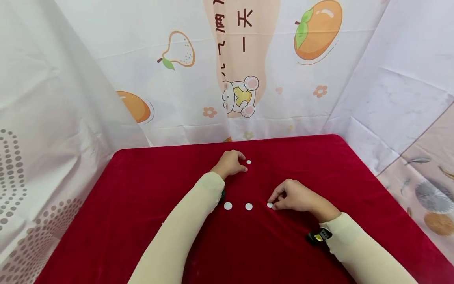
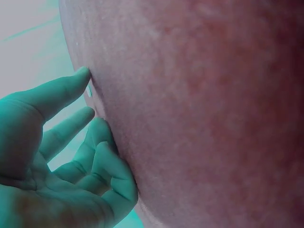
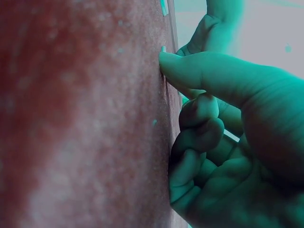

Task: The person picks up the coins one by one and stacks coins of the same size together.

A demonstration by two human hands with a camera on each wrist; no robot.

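In the head view, my right hand [image 1: 298, 196] pinches a small white round disc [image 1: 270, 205] by its edge, between thumb and fingertip, at the cloth. Its other fingers are curled in, as the right wrist view also shows. My left hand [image 1: 230, 163] rests farther back, thumb and index finger spread apart beside another white disc [image 1: 249, 162]. That disc [image 2: 89, 90] shows edge-on past the thumb tip in the left wrist view. Two more white discs, one in the middle [image 1: 249, 206] and one on the left [image 1: 228, 206], lie in a row with the pinched one.
A red velvety cloth [image 1: 149, 189] covers the table. Behind it hangs a white curtain [image 1: 142, 23] printed with fruit and characters, and further pale sheets [image 1: 408, 79] stand at the sides. My left forearm [image 1: 184, 225] reaches across the cloth, close to the leftmost disc.
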